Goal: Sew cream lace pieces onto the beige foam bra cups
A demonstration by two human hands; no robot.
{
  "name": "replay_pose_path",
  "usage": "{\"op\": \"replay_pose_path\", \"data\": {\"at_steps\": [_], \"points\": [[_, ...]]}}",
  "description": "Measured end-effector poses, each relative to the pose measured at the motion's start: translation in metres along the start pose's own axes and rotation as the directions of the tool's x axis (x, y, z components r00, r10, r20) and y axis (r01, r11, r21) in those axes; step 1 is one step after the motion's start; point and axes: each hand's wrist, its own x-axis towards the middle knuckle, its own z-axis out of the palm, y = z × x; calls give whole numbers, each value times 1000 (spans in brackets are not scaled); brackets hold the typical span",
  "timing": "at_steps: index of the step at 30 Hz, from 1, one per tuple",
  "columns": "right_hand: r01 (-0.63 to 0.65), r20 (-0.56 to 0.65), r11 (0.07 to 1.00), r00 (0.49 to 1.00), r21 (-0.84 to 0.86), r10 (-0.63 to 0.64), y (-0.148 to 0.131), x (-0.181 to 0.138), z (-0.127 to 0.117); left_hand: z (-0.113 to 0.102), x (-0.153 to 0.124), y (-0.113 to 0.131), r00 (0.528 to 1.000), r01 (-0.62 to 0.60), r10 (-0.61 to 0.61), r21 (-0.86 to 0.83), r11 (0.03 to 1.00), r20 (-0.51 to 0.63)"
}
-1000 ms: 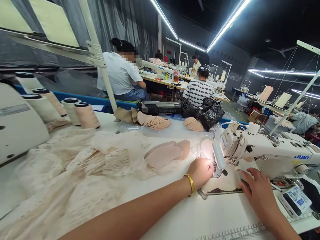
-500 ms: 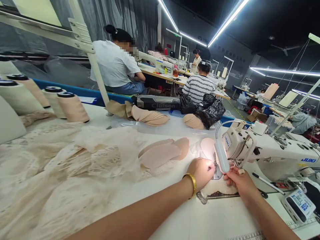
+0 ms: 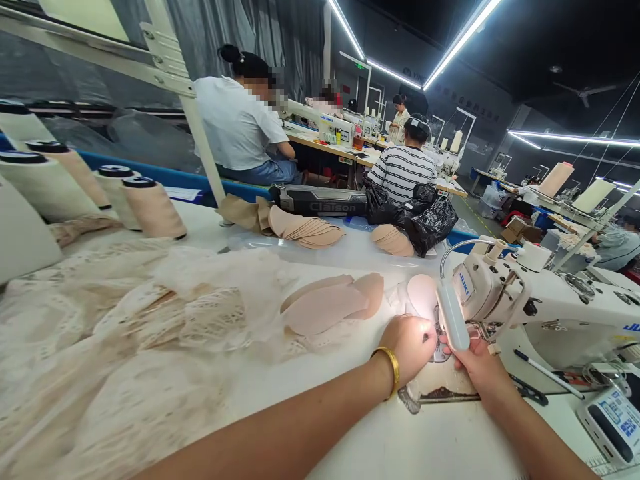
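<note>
My left hand [image 3: 409,345], with a gold bangle at the wrist, is closed just left of the needle area of a white sewing machine [image 3: 500,283]. My right hand [image 3: 481,367] comes in from the other side, its fingers pinched together beside the metal needle plate [image 3: 441,355]. The lamp [image 3: 453,317] covers part of the needle area and the right fingertips. Whatever lies between the fingers of either hand is too small or hidden to make out. Behind the left hand lies a pale pink rounded pad [image 3: 421,295] on thin white fabric.
Beige cup-shaped pieces [image 3: 333,303] lie left of the hands, beside heaped cream lace [image 3: 150,320]. Stacked beige pads [image 3: 310,228] and a black plastic bag [image 3: 433,223] sit at the back. Thread cones [image 3: 153,208] stand far left; black scissors [image 3: 530,389] lie right. Co-workers sit beyond.
My right hand has shifted left, its fingertips now reaching past the lamp toward my left hand. My left hand stays nearly in place. The whole view has drifted slightly, moving everything rightward.
</note>
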Motion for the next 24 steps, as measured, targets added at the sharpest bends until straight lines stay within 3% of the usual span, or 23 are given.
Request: {"op": "replay_pose_path", "data": {"at_steps": [24], "points": [[27, -9, 999, 1000, -34, -28, 0, 1, 3, 3, 1, -2, 1000, 5, -5, 19, 1000, 0]]}}
